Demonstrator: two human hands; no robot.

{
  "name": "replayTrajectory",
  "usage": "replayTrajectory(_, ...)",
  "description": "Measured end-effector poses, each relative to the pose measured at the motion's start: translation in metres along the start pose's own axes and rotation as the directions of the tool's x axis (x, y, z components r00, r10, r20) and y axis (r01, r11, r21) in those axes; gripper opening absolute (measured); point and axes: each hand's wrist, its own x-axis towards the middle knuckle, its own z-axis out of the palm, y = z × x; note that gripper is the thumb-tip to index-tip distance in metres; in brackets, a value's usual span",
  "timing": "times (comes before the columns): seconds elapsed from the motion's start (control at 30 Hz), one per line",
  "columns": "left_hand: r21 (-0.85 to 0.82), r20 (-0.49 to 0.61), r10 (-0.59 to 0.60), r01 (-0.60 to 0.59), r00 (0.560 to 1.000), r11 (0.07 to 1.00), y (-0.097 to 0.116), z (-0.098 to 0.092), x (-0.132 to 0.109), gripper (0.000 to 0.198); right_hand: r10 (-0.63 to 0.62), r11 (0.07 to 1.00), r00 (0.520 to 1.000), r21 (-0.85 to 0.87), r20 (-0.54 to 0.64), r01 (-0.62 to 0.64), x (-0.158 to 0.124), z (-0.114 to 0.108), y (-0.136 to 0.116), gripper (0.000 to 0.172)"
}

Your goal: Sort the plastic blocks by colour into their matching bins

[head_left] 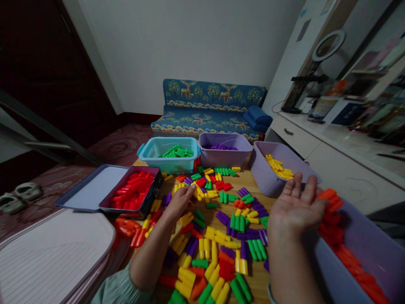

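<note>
My left hand (182, 202) reaches over the middle of the table, thumb and fingers closed around a yellow plastic building block (199, 192). Loose blocks in green, purple, red and yellow lie around it. My right hand (295, 207) is raised palm up at the right, fingers apart and nothing in the palm. Just beyond its fingertips stands a light purple bin (264, 179) with yellow blocks (279, 166) inside. Beside its thumb, orange-red blocks (348, 253) fill part of another purple bin (376, 242).
At the table's back are a turquoise bin (152, 155) with green blocks and a purple bin (226, 158) with purple blocks. An open tin case (155, 185) of red blocks sits at left. Beyond are a patterned sofa (202, 114) and a white cabinet (341, 164).
</note>
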Motion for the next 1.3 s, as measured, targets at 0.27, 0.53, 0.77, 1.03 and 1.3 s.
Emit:
replayTrajectory(0.27,-0.001,-0.005,-0.013,0.013,1.0,1.0,0.002,0.0,0.0,0.057,-0.038,0.998,0.997,-0.054,0.06,0.041,0.001,-0.005,0.005,0.02)
replayTrajectory(0.53,-0.015,0.007,-0.008,0.008,1.0,1.0,0.0,-0.001,0.0,0.055,-0.014,0.999,0.999,-0.048,0.035,0.015,-0.003,0.0,0.003,0.022)
replayTrajectory(0.77,-0.018,0.012,-0.011,0.011,1.0,1.0,0.002,-0.001,0.0,0.055,-0.016,0.999,1.0,-0.032,0.011,0.016,-0.002,0.0,0.005,0.023)
replayTrajectory(1.03,-0.021,0.001,-0.016,0.016,1.0,1.0,0.0,-0.003,0.0,0.053,0.207,0.958,0.977,-0.215,0.05,-0.192,-0.006,-0.001,0.016,0.023)
replayTrajectory(1.3,0.041,-0.028,-0.017,0.018,0.999,0.999,-0.003,-0.005,0.002,0.055,0.531,0.627,0.429,-0.679,0.731,0.382,-0.05,-0.002,0.056,0.033)
